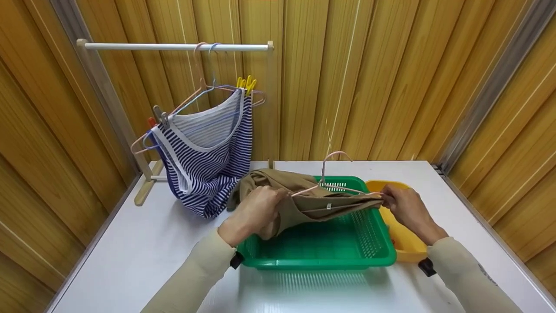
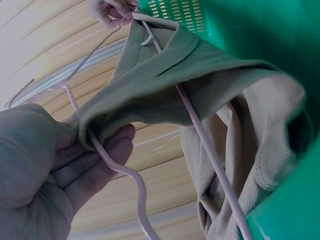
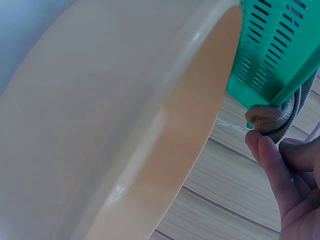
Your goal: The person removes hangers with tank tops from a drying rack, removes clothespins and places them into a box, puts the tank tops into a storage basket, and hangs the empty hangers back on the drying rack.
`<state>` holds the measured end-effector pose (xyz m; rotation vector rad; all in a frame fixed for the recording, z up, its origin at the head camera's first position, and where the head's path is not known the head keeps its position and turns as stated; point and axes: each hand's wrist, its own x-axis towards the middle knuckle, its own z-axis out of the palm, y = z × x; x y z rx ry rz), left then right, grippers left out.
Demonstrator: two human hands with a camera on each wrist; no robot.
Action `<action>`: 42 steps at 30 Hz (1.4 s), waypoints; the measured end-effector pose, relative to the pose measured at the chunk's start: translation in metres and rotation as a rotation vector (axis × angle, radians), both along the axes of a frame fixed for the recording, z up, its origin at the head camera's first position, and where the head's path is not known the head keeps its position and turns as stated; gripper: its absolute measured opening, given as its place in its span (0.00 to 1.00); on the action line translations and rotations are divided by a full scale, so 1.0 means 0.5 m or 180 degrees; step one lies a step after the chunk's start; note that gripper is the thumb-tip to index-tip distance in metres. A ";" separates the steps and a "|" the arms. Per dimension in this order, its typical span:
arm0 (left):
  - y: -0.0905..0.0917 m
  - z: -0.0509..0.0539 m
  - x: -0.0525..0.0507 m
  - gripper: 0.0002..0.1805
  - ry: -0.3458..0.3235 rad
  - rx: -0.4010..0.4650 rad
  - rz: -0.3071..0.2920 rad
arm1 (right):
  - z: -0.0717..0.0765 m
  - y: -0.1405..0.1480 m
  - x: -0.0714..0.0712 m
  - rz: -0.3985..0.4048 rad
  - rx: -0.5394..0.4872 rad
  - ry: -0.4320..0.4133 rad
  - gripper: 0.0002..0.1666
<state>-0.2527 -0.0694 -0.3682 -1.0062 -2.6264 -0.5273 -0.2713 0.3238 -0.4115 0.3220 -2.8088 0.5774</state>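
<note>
A brown garment hangs over the green basket, with a pink hanger partly inside it, hook upward. My left hand pinches the garment's edge beside the hanger; in the left wrist view, the thumb and fingers of the left hand hold the brown fabric where the pink hanger passes through. At the garment's other end, my right hand pinches fabric and hanger. The right wrist view has the right hand by the bunched fabric.
A rack at the back left carries hangers with a blue-and-white striped garment, held by yellow clips and grey clips. A yellow basin stands just right of the green basket, under my right forearm.
</note>
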 end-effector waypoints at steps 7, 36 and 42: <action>-0.024 0.003 0.002 0.12 0.0227 0.0012 0.0128 | -0.001 0.002 0.001 -0.0004 0.0008 0.0029 0.04; -0.118 -0.037 0.014 0.05 0.0533 0.0684 0.0311 | 0.008 0.009 0.008 -0.0033 -0.0105 0.0032 0.06; -0.127 -0.042 0.022 0.05 0.0502 0.0743 0.0431 | 0.006 0.013 0.012 -0.0051 -0.0138 0.0063 0.06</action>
